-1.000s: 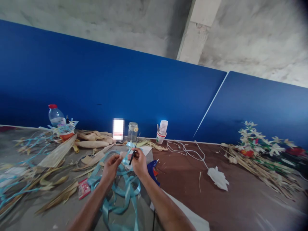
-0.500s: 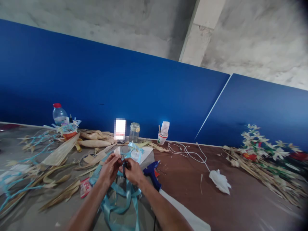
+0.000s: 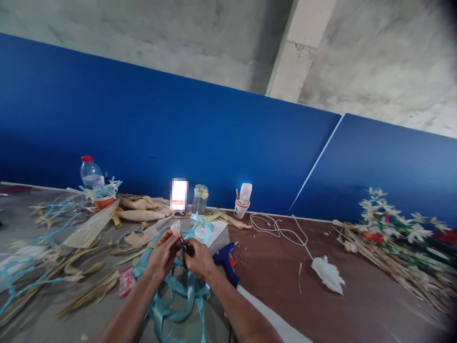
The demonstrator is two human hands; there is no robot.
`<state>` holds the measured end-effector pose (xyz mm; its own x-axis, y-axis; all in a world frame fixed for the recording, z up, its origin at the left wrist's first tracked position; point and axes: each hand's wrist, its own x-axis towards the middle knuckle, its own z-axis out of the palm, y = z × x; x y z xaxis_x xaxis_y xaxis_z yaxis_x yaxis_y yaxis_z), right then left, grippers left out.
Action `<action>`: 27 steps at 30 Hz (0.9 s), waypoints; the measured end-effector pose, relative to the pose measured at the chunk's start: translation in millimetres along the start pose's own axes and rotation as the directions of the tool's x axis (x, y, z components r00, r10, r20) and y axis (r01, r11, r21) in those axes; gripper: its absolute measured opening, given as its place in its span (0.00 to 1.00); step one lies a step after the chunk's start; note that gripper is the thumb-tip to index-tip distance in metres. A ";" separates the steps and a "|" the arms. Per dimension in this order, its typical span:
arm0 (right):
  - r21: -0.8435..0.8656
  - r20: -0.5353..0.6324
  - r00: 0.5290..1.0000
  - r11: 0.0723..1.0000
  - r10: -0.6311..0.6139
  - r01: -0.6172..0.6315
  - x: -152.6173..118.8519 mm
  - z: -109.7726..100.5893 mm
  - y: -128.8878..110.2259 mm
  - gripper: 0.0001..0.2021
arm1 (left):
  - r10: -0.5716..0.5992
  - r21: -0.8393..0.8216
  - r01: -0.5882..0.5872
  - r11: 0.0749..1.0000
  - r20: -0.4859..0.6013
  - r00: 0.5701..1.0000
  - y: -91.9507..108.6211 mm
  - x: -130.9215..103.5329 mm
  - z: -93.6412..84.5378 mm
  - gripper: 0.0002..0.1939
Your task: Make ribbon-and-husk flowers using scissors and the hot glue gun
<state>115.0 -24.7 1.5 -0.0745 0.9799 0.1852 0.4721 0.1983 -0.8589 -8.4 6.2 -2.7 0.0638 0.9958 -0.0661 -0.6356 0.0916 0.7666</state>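
Near the middle of the table, my left hand [image 3: 164,252] pinches a small pale pink piece [image 3: 175,228] between its fingertips. My right hand [image 3: 197,257] is closed round the dark handles of a pair of scissors [image 3: 184,247], whose blades point up and away beside the pale piece. The two hands are close together. Light blue ribbon [image 3: 174,312] lies in loops beneath and around my wrists. A roll of ribbon [image 3: 202,232] sits just beyond my right hand.
A blue glue gun [image 3: 226,262] lies right of my hands. Dried husks [image 3: 143,214], a red packet [image 3: 126,281] and a capped bottle [image 3: 90,172] are left. Behind stand a jar [image 3: 200,199] and a cup [image 3: 241,208]. A white cable [image 3: 285,232] and white flowers [image 3: 389,214] are right.
The scissor blades have tilted left, closer to the pale piece. The whole view has shifted slightly, with objects a little lower in it. Both hands keep their hold.
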 end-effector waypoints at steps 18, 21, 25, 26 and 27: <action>-0.055 0.016 0.999 0.998 -0.037 0.038 0.4 2.5 2.8 0.14 | -0.002 0.026 0.003 1.000 -0.021 1.000 -2.6 2.6 -3.3 0.18; -0.047 0.016 0.999 0.998 -0.039 0.040 -0.2 2.7 1.3 0.13 | -0.012 0.026 0.013 1.000 -0.025 1.000 -2.6 3.0 -3.4 0.18; -0.043 0.006 0.999 0.998 -0.034 0.034 -0.2 3.0 -0.4 0.13 | -0.006 0.019 0.006 1.000 -0.039 0.999 -1.5 2.3 -2.8 0.18; -0.046 0.006 0.999 0.998 -0.032 0.032 0.2 3.3 -0.3 0.13 | -0.006 0.017 0.007 1.000 -0.041 0.999 -1.2 2.2 -2.6 0.18; -0.050 0.006 1.000 0.998 -0.030 0.030 0.6 3.5 0.0 0.13 | -0.006 0.014 0.006 1.000 -0.041 0.999 -1.0 2.3 -2.6 0.18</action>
<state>111.8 -24.1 -0.1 -0.0936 0.9737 0.2078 0.5130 0.2260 -0.8281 -9.6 8.4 -5.3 0.0359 0.9947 -0.0968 -0.6241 0.0979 0.7752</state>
